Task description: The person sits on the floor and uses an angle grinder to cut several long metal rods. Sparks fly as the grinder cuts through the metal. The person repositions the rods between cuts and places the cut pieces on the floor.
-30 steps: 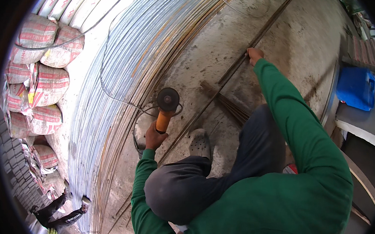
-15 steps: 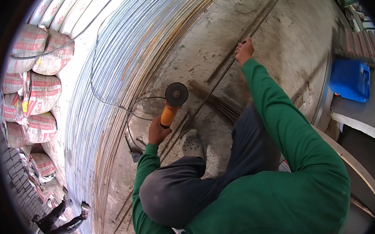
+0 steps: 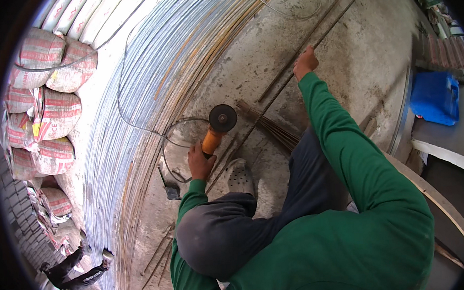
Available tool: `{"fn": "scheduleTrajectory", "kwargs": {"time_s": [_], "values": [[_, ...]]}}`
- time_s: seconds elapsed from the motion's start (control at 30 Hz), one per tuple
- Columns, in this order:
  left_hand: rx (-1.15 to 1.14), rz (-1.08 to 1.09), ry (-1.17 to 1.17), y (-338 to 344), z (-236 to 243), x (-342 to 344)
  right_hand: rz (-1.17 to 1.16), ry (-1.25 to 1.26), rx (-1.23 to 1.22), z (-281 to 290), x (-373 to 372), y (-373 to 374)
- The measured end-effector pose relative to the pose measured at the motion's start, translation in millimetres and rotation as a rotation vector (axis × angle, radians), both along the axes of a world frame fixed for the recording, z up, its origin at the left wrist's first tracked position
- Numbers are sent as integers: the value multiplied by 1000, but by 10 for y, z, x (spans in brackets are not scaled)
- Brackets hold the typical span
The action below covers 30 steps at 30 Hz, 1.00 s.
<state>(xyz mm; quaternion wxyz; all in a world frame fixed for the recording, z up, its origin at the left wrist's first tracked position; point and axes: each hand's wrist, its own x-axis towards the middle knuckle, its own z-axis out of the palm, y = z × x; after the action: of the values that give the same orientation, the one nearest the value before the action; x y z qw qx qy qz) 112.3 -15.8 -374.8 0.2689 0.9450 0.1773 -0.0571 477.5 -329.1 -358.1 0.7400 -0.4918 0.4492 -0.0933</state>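
Observation:
My left hand (image 3: 200,161) is wrapped round the lower body of an orange angle grinder (image 3: 211,141), its dark cutting disc (image 3: 223,118) facing up. Ahead and to the right, my right hand (image 3: 305,62) closes on a long ribbed steel rebar (image 3: 275,95) that slants from the upper right down past my foot. A second long bar (image 3: 282,75) lies on the floor beside it. Several short bars (image 3: 272,127) are bunched under the held rebar. The disc is apart from the rebar. My shoe, a pale clog (image 3: 239,177), stands close to the rebar's near part.
A wide bed of long steel bars (image 3: 131,129) curves along the left, a power cable (image 3: 136,128) across it. Filled sacks (image 3: 57,115) are stacked beyond. A dark small object (image 3: 172,192) lies near my left wrist. A blue jerrycan (image 3: 434,98) stands right. Another person's legs (image 3: 81,279) show lower left.
The far part of the held rebar has swung right, away from the bar beside it. My left hand and the grinder have shifted slightly right in view, the fingers looser on the body.

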Motion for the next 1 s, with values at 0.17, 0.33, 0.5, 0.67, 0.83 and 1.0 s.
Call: {"fn": "scheduleTrajectory", "kwargs": {"time_s": [0.17,0.33,0.5,0.67,0.83,1.0], "values": [[50,9,-203,-192,133,-406,-2,-67,-42,-119,15,-147],[77,-29,-88,-345,29,-707,-40,-121,-71,53,-72,-73],[-246,23,326,-397,-239,-829,-55,-205,-156,109,-164,-237],[-258,-13,313,-364,-260,-902,-10,-318,-405,234,-322,-246],[-258,-61,397,-253,-253,-834,-67,-410,-350,690,-643,-58],[-316,-178,255,-244,-483,-958,-46,-470,-271,964,-1050,82]]}}
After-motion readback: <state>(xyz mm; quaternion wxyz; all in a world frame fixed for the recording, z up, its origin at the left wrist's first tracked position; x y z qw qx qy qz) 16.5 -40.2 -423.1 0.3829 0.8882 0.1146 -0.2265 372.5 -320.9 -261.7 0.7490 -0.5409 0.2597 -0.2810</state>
